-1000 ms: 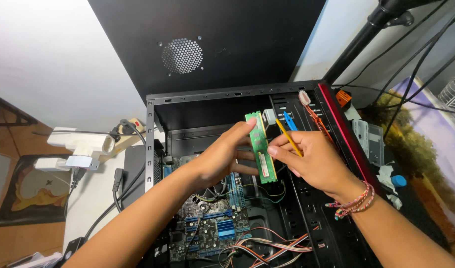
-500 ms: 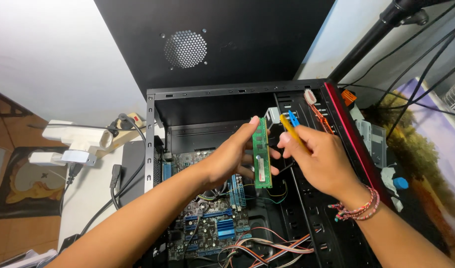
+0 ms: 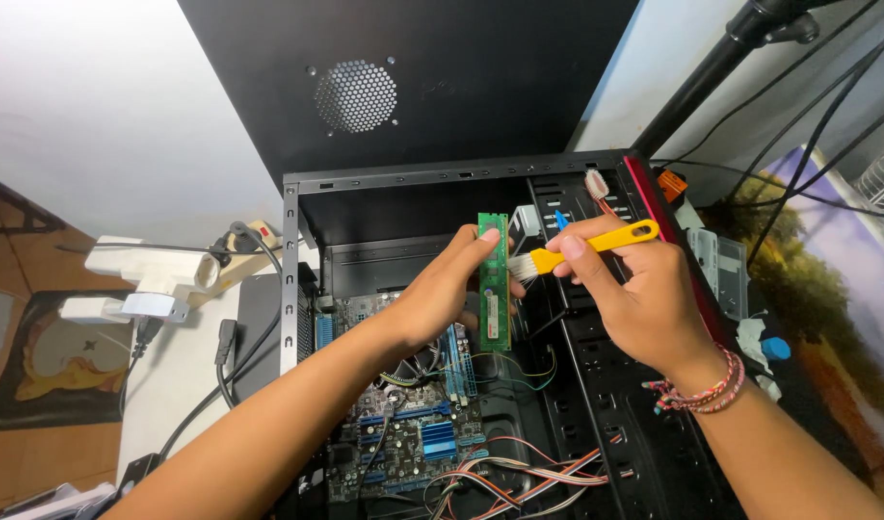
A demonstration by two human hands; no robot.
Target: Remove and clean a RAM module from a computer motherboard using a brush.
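Progress: the memory stick is out of its slot and up in the air over the open computer case – I judge the dusting is under way, since the bristles sit right at the stick's upper edge. The slots on the motherboard are not refilled, so seating the stick again looks left to do.
Left hand: my left hand is closed on the green memory stick, thumb on the near face and fingertips over its top end; it holds the stick upright, long side running twelve to six.
Right hand: my right hand is closed around the yellow brush, thumb and forefinger pinching the handle; the handle points to about two o'clock, the white bristles to nine, touching the stick or just beside it – I cannot tell which.
Where the stick is: near the middle of the case opening, above the board, at nine o'clock from my right hand.
Around: loose coloured wires lie at six o'clock in the case; a white power strip sits on the table at nine o'clock, well apart.
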